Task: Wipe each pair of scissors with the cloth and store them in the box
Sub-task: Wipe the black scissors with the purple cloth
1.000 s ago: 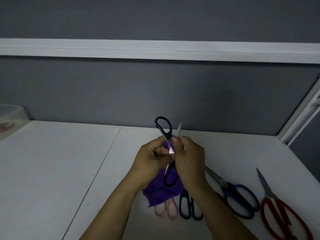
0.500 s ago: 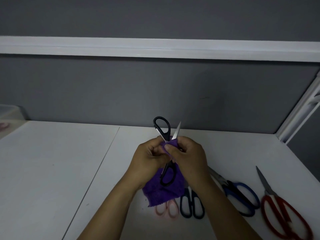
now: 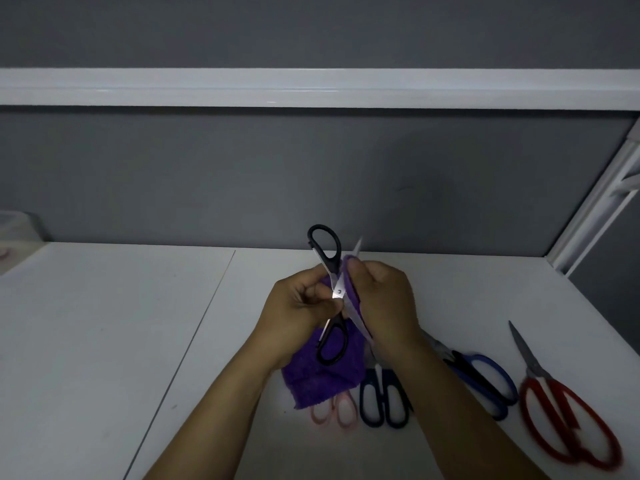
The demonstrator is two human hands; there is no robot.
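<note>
A pair of black-handled scissors is held above the white table at the centre of the frame, opened into a cross. One handle loop is raised toward the grey partition wall. The other loop hangs lower, in front of the purple cloth.

The scissors are gripped near the pivot by the left hand, with the fingers and thumb curled round the metal just below the upper loop. The right hand is clenched on a fold of the cloth, which is pinched round one blade. Only the tip of that blade is seen above the fingers. The rest of the cloth hangs below both hands; whether its lower edge touches the table cannot be told.

Four more pairs are laid on the table in the lower right of the frame. The pink-handled scissors are partly covered by the cloth. The navy-handled scissors are placed just to their right. The blue-handled scissors are partly hidden behind the right forearm. The red-handled scissors are set near the right edge, apart from the others.

A corner of the translucent box is seen at the far left edge at mid-height, well apart from both hands. A white rail is run across the upper part of the frame.
</note>
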